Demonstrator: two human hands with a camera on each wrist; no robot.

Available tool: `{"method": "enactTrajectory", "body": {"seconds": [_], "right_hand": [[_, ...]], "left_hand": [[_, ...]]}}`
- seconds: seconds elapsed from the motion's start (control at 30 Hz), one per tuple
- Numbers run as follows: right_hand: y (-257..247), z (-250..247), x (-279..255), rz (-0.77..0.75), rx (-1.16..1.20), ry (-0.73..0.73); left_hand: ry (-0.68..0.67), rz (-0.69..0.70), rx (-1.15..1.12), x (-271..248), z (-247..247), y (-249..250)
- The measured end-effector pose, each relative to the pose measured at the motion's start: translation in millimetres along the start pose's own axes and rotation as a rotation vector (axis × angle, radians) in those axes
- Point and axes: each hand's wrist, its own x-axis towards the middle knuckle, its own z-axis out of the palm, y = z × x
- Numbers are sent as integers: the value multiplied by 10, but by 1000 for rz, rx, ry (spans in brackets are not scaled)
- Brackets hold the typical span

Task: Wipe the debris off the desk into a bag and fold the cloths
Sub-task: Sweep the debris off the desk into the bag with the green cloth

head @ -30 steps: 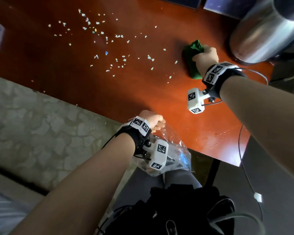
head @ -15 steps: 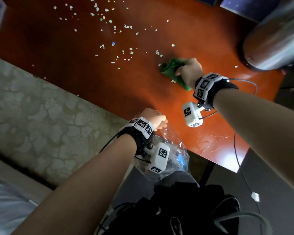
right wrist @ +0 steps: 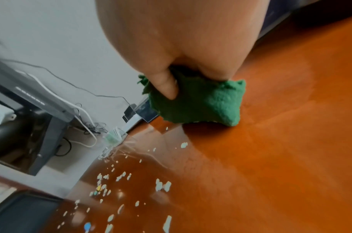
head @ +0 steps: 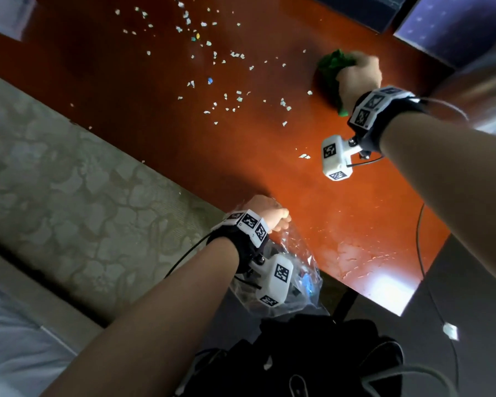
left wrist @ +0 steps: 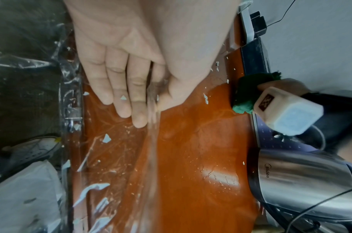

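Right hand (head: 358,78) is bunching a green cloth (right wrist: 199,104) in clenched fingers (right wrist: 167,85), thumb over the top fold, the wad pressing down on the red-brown table (head: 341,213). Paper debris (head: 232,101) is lying scattered on the table beyond and to the side of those fingers, mostly white scraps with a few blue and yellow bits, the closest scrap just beside the cloth.

Left hand (head: 265,210) is sitting at the near table edge, pinching the mouth of a clear plastic bag (head: 301,270). In the left wrist view, 3 fingers (left wrist: 121,94) are lying fairly straight against the film with the thumb closing over it from the other side. The bag is hanging below the fingers, off the table edge, with a few scraps inside.

A steel Midea kettle (left wrist: 302,178) is standing on the table behind the right wrist.
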Motion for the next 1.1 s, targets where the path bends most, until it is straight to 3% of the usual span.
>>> {"method": "enactTrajectory", "body": {"seconds": [0.2,0.3,0.6,0.8,1.1], "right_hand": [[6,233,-186,-42,-89,-203],[14,270,-260,-54,-104,-317],[301,187,-581,-162,-280,-495],[660,-78,-871,-84,-305,-483],[1048,-305,-1316,-9,-214,-458]], "left_hand": [[-24,0,18,0,-3,4],[-108,-5,-71,-5,-38,4],[-225,4,-216,-83,-124,7],[-63,36,-109,-234,-21,-35],[-254,-134,-293,-694,24,-299]]}}
